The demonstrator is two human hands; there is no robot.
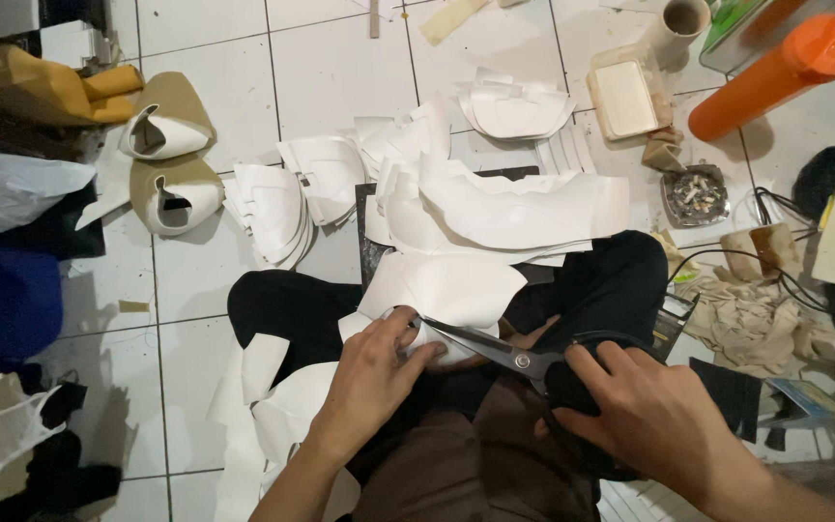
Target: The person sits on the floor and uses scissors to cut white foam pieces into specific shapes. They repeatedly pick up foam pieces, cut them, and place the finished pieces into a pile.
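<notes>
**Scissors at work on a white sheet, seated on the tiled floor**

The person sits cross-legged on the white tiled floor (pixel 205 280), legs in black trousers. The right hand (pixel 645 411) is clenched around the black looped handles of a pair of large steel scissors (pixel 495 350); the blades point left, across the lap, and their tips meet the edge of a flat white cut piece of stiff sheet material (pixel 451 290). The left hand (pixel 374 372) has its grip closed on that same piece — fingers curled over its lower edge, just beside the blade tips. The piece lies over the lap, between the two knees.

Beyond the knees a heap of similar white curved cut pieces (pixel 495 208) rests on a dark board, and more stacks of them fan out to the left and further back. More white offcuts lie on the floor beside the left forearm.

At the upper left lie two tan-and-white shoe uppers (pixel 166 159), one above the other. At the upper right stand a tall orange plastic bottle (pixel 775 72), lying tilted, a small cream-filled rectangular tub (pixel 625 97) and a metal ashtray full of butts (pixel 696 193) — all well apart from the hands. Crumpled beige cloth (pixel 756 324) sits near the right knee.
</notes>
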